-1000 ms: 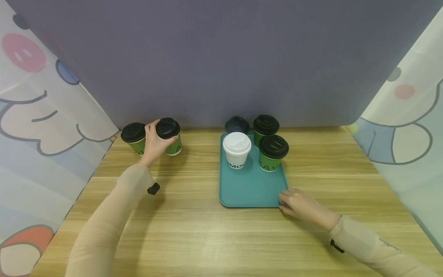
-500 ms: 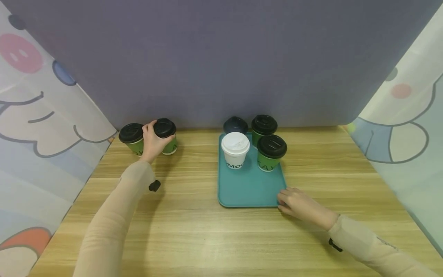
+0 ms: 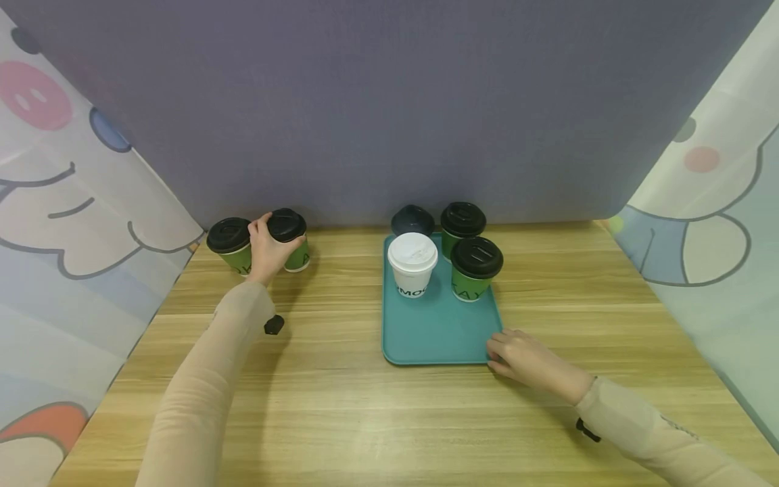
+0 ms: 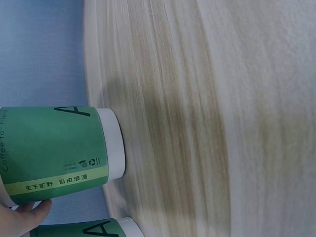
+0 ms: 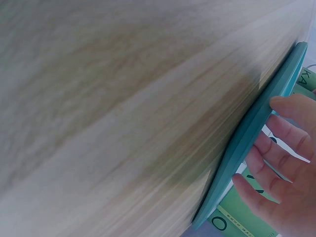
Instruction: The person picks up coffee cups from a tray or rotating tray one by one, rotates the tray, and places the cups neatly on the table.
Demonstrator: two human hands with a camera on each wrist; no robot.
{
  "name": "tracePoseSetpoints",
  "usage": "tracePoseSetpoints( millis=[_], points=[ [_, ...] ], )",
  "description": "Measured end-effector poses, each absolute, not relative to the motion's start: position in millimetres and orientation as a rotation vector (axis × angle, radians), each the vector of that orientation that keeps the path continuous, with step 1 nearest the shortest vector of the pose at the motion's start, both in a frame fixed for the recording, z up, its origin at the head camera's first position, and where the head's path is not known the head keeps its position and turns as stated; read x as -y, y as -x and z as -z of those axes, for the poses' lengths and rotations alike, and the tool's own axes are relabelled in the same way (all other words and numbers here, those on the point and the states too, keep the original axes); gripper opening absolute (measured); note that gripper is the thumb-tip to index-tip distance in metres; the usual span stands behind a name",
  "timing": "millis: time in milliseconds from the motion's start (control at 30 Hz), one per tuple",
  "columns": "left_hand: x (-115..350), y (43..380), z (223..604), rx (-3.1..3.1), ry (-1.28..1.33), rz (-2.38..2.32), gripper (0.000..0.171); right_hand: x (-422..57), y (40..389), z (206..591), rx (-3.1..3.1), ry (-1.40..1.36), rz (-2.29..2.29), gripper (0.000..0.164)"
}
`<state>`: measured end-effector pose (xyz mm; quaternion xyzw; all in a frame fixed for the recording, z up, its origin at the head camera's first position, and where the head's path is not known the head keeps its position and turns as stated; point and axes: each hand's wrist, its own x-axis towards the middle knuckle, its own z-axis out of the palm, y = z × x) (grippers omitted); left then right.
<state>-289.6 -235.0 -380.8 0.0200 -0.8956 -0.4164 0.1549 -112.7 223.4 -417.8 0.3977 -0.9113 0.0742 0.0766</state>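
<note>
My left hand (image 3: 268,253) grips a green paper coffee cup (image 3: 298,257) with a black lid, at the back left of the table. Its thumb lies on the cup's right side, its fingers on the left. In the left wrist view, the white base of this cup (image 4: 54,153) is right at the wood. Just left stands another green cup (image 3: 237,259) with a black lid, partly behind the fingers. My right hand (image 3: 517,355) holds the near right corner of a teal tray (image 3: 438,338); in the right wrist view, thumb and fingers are at the tray's rim (image 5: 237,138).
On the tray's back half stand a white-lidded white cup (image 3: 412,270) and two green cups with black lids, one nearer (image 3: 471,281) and one behind (image 3: 456,240). A dark lid-like shape (image 3: 412,220) shows behind the white cup. A grey panel (image 3: 389,115) closes off the table's back.
The left hand and its cup have shifted slightly left, closer to the neighbouring green cup. The right hand stays at the tray's corner. The head view has turned a little.
</note>
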Motion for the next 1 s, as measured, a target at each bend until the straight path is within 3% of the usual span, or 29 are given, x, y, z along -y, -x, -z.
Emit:
tracePoseSetpoints(
  millis=[633, 1000],
  points=[
    [233.1, 285.6, 382.1, 2.575, -0.006, 1.135, 0.089, -223.1, 111.4, 416.7, 2.701, -1.212, -0.257, 0.025],
    [206.8, 272.8, 376.8, 2.421, 0.072, 0.974, 0.059, -222.9, 111.8, 417.3, 2.715, -1.199, -0.25, 0.024]
  ],
)
